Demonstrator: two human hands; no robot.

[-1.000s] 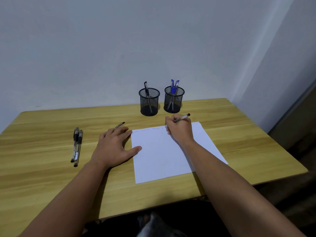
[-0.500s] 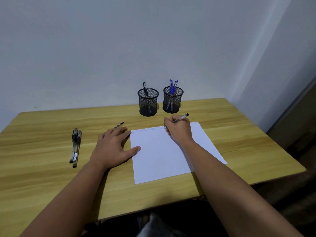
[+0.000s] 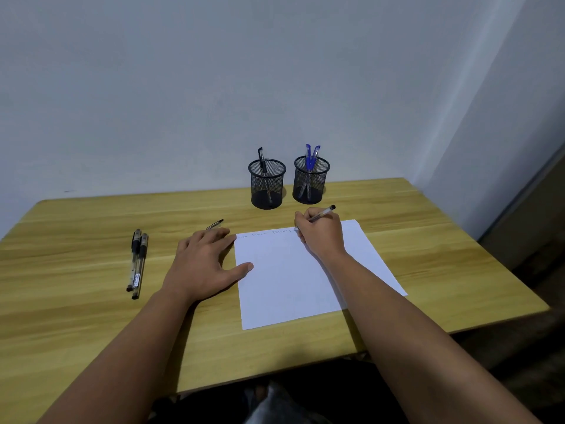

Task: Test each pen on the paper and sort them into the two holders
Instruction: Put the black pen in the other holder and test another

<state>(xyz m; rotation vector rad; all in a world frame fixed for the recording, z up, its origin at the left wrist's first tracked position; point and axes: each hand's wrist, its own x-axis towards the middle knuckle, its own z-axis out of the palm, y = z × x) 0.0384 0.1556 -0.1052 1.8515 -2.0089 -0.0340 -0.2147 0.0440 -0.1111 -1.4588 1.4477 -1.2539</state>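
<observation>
My right hand (image 3: 322, 237) grips a clear pen (image 3: 323, 213) with its tip on the top edge of the white paper (image 3: 293, 283), beside faint scribbles. My left hand (image 3: 203, 264) lies flat on the table, its thumb on the paper's left edge. A pen cap (image 3: 215, 224) sits just beyond the left fingertips. Two black pens (image 3: 137, 263) lie side by side at the left. The left mesh holder (image 3: 267, 183) has one black pen in it; the right mesh holder (image 3: 311, 180) has blue pens.
The wooden table (image 3: 76, 301) stands in a corner, with a wall close behind the holders and another to the right. Its front edge runs just below the paper, and its right edge drops to a dark floor.
The right hand with the pen has stayed at the paper's top edge, shifting only slightly. The left hand has not moved.
</observation>
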